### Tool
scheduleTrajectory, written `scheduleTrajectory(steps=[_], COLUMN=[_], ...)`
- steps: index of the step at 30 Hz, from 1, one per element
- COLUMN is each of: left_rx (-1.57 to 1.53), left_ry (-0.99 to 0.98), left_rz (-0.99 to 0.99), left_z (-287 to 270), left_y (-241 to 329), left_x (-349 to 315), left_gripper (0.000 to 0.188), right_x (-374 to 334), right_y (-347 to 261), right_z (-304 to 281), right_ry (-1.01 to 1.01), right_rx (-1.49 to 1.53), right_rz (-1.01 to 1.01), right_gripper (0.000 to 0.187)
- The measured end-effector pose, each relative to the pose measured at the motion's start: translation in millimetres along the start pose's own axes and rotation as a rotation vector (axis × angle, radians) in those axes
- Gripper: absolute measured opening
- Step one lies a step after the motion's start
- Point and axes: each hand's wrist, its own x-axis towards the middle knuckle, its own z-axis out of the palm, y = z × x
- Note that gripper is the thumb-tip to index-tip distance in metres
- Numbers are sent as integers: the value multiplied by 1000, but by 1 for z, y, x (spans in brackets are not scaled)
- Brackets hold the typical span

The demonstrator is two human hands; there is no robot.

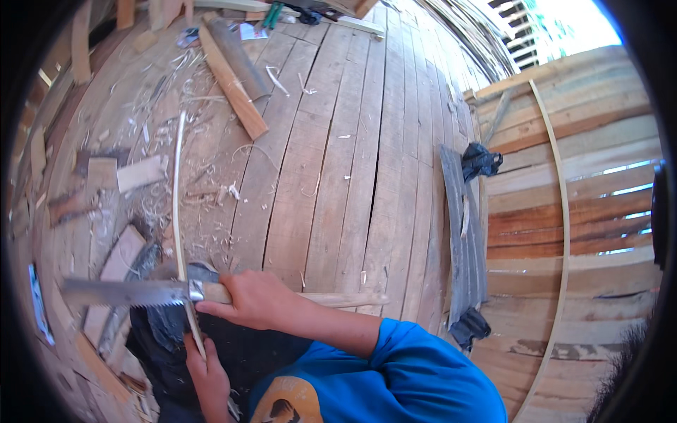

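Observation:
My right hand (pixel 247 299) grips the long wooden handle (pixel 338 299) of a big knife, close to the blade. The grey blade (pixel 120 291) points left and lies across a thin, pale bamboo strip (pixel 176 190). That strip runs from my lap away over the plank floor. My left hand (pixel 208 374) holds the strip's near end just below the blade, over my dark trousers (pixel 162 331). My blue sleeve (pixel 416 374) fills the lower middle.
Shavings and wood offcuts (pixel 137 173) litter the plank floor (pixel 338 162) on the left. Two longer boards (pixel 236 77) lie at the far end. Dark slats (pixel 462 233) and a black cloth (pixel 481 161) sit by the plank wall (pixel 585 204), where another thin curved strip (pixel 564 211) leans.

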Motion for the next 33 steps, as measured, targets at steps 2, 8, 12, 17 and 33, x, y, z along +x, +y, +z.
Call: scheduleTrajectory(steps=[2,8,12,17,33], left_rx=[-91,221,350,322,367], left_ry=[-103,-126,-88,-51,-11], left_rz=[-348,-195,-201,-174,-136], left_z=[-19,-24,-26,-20,-7], left_y=[-6,39,40,36,25], left_x=[5,11,9,5,-4], left_gripper=[22,27,31,32,29], right_x=[6,22,20,20,76], right_y=[6,30,20,26,78], right_z=[-4,-11,-12,-16,-80], right_ry=[-78,-66,-142,-177,241], right_rx=[-46,-86,-105,-406,-320], right_rz=[9,86,62,-143,183], right_gripper=[74,72,70,69,56])
